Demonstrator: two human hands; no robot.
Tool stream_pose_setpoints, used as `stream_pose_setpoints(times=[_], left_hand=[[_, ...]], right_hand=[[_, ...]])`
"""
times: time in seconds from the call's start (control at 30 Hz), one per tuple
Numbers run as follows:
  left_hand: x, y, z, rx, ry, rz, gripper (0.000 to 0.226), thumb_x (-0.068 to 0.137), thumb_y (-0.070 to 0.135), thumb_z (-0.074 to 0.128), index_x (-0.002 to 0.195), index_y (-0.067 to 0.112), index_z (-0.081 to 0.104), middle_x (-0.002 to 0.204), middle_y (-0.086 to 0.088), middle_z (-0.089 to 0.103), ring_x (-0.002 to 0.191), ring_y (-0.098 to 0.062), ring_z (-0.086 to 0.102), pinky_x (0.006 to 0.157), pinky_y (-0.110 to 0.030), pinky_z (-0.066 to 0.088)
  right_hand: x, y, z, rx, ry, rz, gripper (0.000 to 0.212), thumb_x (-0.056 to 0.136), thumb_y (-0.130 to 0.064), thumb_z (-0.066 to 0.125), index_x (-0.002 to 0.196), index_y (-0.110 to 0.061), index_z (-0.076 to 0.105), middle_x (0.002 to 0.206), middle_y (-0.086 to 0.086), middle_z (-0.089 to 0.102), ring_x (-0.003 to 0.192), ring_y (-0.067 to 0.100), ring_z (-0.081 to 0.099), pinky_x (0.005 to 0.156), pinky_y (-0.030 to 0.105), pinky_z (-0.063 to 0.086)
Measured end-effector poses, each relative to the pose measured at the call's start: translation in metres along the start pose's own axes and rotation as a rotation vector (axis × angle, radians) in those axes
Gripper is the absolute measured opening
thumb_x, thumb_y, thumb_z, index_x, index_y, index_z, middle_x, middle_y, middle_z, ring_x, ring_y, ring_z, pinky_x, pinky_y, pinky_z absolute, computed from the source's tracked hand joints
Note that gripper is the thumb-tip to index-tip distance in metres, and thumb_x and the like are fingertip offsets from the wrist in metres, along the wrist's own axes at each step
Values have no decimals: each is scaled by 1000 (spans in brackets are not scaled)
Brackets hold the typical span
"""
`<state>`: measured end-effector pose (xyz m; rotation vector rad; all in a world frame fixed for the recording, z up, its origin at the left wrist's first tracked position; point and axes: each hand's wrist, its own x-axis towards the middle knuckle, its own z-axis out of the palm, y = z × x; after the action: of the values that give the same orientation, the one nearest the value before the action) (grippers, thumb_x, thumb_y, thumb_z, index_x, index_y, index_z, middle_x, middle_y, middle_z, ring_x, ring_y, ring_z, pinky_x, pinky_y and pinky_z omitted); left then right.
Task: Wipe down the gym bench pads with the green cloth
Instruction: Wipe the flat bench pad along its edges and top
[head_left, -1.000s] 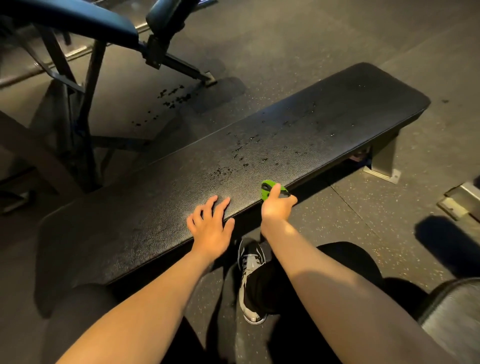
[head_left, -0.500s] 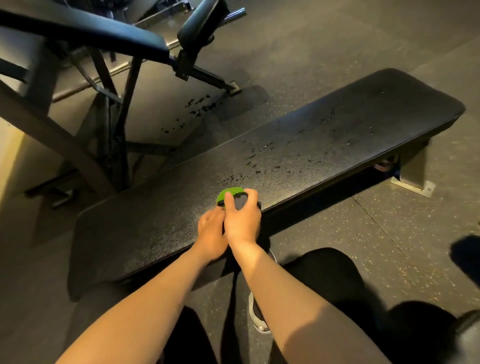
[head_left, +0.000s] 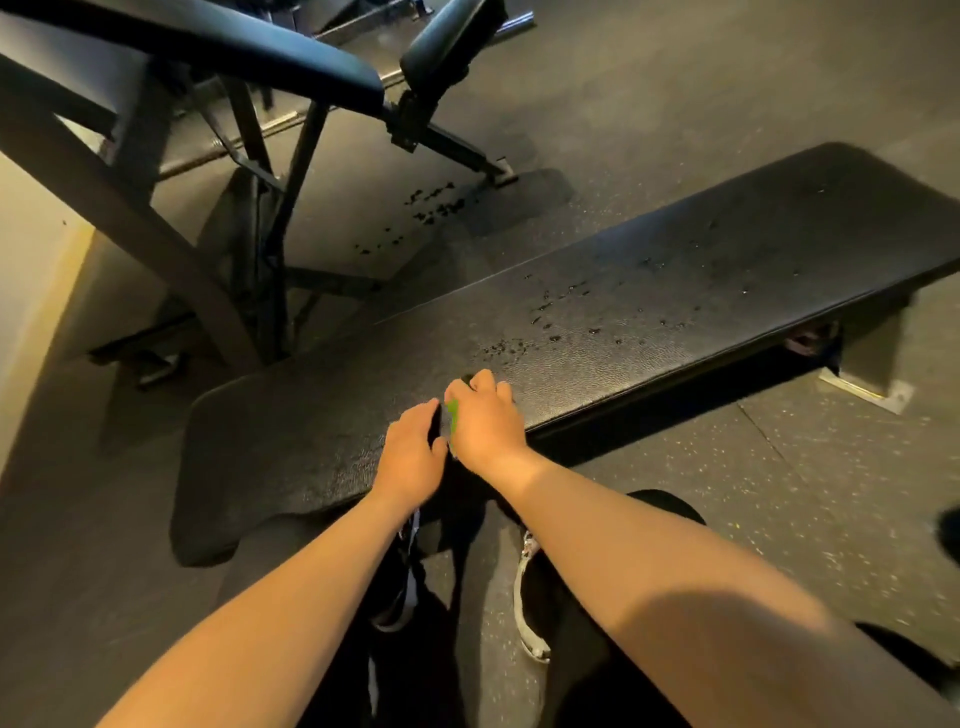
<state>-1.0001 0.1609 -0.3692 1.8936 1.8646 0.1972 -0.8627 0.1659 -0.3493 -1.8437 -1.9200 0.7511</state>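
The right hand (head_left: 485, 415), clutching the bunched green cloth (head_left: 453, 413), has moved from the near edge onto the bench pad (head_left: 727, 270) beside the flat-resting left hand (head_left: 413, 454), with droplets (head_left: 561, 312) just beyond unwiped, so wiping looks about to begin

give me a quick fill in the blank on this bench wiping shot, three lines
1. The right hand grips a cloth coloured ____.
2. The left hand rests beside it on the bench pad, whose cover is ____.
3. Droplets dot the pad on the ____ side of both hands.
Missing: green; black; right.
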Motion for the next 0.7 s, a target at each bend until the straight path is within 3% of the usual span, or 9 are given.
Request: stream_pose_setpoints(times=[0.1,0.2,0.33,0.5,0.6,0.7], left_hand=[[0,5,1,144,18,29,54,99,29,53,151,26,40,155,-1,37,136,-32,38,110,-48,35],[6,22,9,184,2,-15,55,103,38,43,156,29,30,162,0,23,141,-30,27,115,-49,23],[5,32,24,191,21,-24,57,105,39,34,159,27,19,165,-1,12,146,-28,14,118,-49,10],[7,30,30,154,15,-1,57,105,38,31,159,28,17,166,0,10,148,-26,9,119,-49,7],[7,33,31,147,17,-16,58,105,40,32,159,29,16,166,1,8,148,-25,8,120,-50,6],[5,38,32,104,36,-62,57,104,38,35,158,29,19,167,3,9,149,-25,8,119,-49,5]], right_hand=[[4,19,2,-224,-103,-244,46,93,-15,57,138,-16,48,139,12,35,121,34,36,98,41,41],[7,35,-3,-291,-118,-329,52,93,-11,52,144,-16,41,139,12,34,121,33,35,98,42,42],[13,75,-25,-308,56,-184,52,87,-4,58,137,-15,51,137,11,38,119,33,40,92,38,44],[9,101,-45,-267,224,152,54,88,-9,62,140,-16,49,145,11,37,126,34,36,101,40,37],[5,83,-29,-210,259,110,50,87,-9,58,136,-13,54,143,14,40,124,35,35,105,40,37],[-1,56,-5,-147,148,-105,44,88,-14,55,132,-13,60,139,15,46,123,36,37,107,43,37]])
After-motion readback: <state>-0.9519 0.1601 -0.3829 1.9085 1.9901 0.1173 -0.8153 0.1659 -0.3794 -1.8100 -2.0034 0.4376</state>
